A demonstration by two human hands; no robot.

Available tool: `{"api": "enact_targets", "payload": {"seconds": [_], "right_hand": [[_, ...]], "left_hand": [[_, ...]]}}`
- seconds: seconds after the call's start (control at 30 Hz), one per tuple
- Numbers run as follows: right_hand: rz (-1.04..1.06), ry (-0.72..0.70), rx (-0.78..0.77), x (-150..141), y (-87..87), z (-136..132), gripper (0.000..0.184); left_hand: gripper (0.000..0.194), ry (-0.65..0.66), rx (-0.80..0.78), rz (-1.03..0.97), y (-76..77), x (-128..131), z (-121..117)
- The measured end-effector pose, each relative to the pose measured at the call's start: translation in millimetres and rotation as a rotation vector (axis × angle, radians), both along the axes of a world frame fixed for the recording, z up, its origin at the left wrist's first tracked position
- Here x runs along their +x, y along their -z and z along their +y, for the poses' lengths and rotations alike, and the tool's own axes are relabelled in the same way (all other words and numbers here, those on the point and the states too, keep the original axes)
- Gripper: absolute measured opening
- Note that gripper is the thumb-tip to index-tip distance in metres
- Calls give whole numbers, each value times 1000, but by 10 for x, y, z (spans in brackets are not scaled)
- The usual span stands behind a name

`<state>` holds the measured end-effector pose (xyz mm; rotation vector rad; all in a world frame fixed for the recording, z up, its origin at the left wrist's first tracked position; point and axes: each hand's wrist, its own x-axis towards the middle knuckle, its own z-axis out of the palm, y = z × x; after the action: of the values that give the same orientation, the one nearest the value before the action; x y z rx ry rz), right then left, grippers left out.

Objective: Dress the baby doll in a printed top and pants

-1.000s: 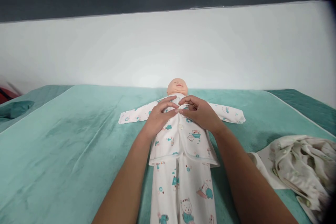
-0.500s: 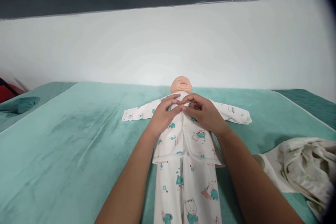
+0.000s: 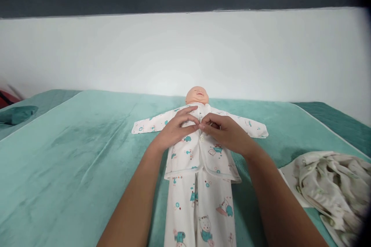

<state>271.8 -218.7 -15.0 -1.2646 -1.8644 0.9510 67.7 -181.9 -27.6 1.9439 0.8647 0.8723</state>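
A baby doll [image 3: 197, 95] lies on its back, dressed in a white printed shirt [image 3: 185, 160] and matching trousers [image 3: 216, 204]. Both my hands meet at the shirt's front opening on the chest. My left hand [image 3: 178, 125] pinches one front edge between thumb and index finger, its other fingers spread over the cloth. My right hand [image 3: 224, 129] pinches the opposite edge, fingertips touching the left ones. Whatever small fastening is between the fingertips is hidden. Lower on the front, a pale button [image 3: 202, 138] shows. The sleeves stretch out to both sides.
A teal plush cover [image 3: 72, 170] spreads beneath the doll. Crumpled white patterned cloth [image 3: 333, 185] lies at the right. Behind the bed stands a white wall [image 3: 174, 50] with a dark window frame above. A dark teal bundle [image 3: 19, 115] and something red are at the far left.
My hands have shifted slightly down the shirt front, and more of the collar and upper chest shows. The camera view has tilted up a little and turned slightly right.
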Motion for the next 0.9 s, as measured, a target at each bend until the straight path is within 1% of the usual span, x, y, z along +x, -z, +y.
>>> {"api": "enact_targets", "payload": {"seconds": [0.1, 0.17, 0.23, 0.37, 0.47, 0.6, 0.77, 0.9], "right_hand": [[-22, -5, 18, 59, 10, -166, 30], [-39, -13, 28, 94, 36, -257, 22], [-46, -22, 37, 116, 69, -318, 14], [-52, 15, 59, 92, 130, -350, 22], [-52, 76, 64, 26, 157, -341, 23], [-48, 144, 108, -35, 197, -328, 23], [19, 120, 123, 3, 277, -301, 20], [185, 106, 96, 14, 302, -301, 16]], "left_hand": [[16, 97, 63, 156, -33, -40, 5], [16, 146, 99, 212, -53, -59, -1], [17, 166, 116, 235, -70, -72, -15], [17, 189, 113, 259, -94, -83, -36], [17, 195, 99, 250, -93, -86, -33], [16, 192, 95, 214, -73, -75, -23], [17, 143, 132, 218, -64, -29, -44], [21, 112, 173, 188, -62, 15, -69]]}}
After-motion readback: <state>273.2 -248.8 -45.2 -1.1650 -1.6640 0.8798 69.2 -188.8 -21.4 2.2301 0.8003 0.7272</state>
